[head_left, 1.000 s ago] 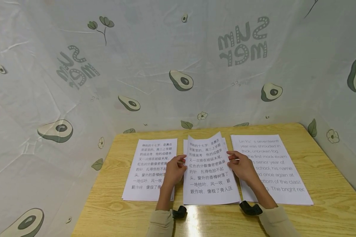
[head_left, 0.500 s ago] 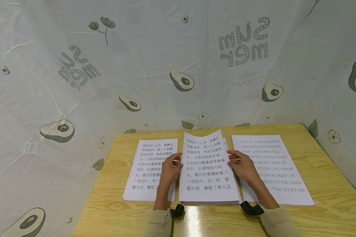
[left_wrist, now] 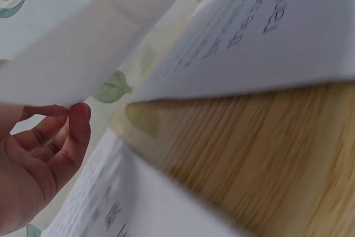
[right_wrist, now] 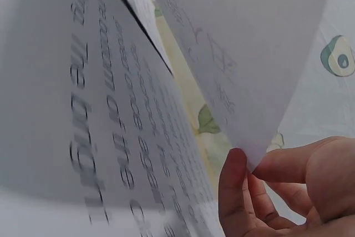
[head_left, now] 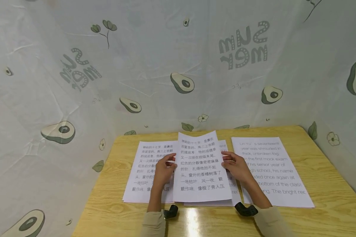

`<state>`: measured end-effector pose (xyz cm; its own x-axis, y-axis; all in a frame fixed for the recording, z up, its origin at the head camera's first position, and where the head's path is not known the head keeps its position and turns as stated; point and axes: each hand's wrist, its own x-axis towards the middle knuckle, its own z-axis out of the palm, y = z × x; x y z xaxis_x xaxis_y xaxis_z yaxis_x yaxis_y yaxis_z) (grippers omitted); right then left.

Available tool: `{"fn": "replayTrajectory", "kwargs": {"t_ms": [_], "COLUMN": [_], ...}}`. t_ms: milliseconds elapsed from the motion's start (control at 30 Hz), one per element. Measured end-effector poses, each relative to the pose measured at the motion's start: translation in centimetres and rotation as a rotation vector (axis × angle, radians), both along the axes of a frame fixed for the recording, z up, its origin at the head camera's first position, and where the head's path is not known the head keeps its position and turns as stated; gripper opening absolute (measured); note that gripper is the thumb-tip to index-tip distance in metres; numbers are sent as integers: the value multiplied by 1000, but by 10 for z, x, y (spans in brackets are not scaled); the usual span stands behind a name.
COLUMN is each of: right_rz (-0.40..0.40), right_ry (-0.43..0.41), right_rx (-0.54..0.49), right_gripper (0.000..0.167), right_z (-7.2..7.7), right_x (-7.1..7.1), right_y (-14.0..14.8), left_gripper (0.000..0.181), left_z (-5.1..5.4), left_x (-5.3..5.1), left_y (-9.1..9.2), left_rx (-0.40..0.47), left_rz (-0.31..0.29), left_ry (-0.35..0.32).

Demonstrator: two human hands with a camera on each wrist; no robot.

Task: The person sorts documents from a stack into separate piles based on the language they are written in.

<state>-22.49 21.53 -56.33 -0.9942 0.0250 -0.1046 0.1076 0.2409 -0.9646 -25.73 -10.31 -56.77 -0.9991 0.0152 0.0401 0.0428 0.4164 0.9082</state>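
Note:
A sheet of paper (head_left: 198, 168) printed with Chinese text is held up above the table, its top edge bowed. My left hand (head_left: 164, 171) pinches its left edge, and my right hand (head_left: 237, 167) pinches the right edge. In the left wrist view the thumb and fingers of the left hand (left_wrist: 50, 154) meet at the paper's edge. The right wrist view has the right hand (right_wrist: 288, 187) gripping the sheet's edge between thumb and fingers. Partly covered beneath it lies a middle stack (head_left: 235, 194) with English text. The left stack (head_left: 136, 177) shows Chinese text.
On the right lies another paper stack (head_left: 273, 164) with English print, partly under my right forearm. All stacks rest on a wooden table (head_left: 106, 210). Behind it hangs a pale curtain (head_left: 154, 49) with avocado and leaf prints.
Both hands have carried the Chinese-text sheet up and to the left, off the middle stack. English text on that stack now shows along its right side, and the sheet overlaps the left stack's edge.

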Motion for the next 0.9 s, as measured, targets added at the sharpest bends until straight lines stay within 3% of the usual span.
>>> {"fn": "replayTrajectory", "kwargs": {"t_ms": [467, 900], "right_rz": [-11, 29], "right_ry": [-43, -26], "right_rx": [-131, -189], "right_gripper": [51, 49], "right_z": [-9, -17], "right_x": [-14, -30], "right_y": [-58, -134], "left_gripper": [48, 48], "left_z": [-3, 1], "left_x": [-1, -7], "left_y": [-56, -131], "left_rx": [49, 29], "left_rz": [95, 125], "left_ry": [-6, -28]}}
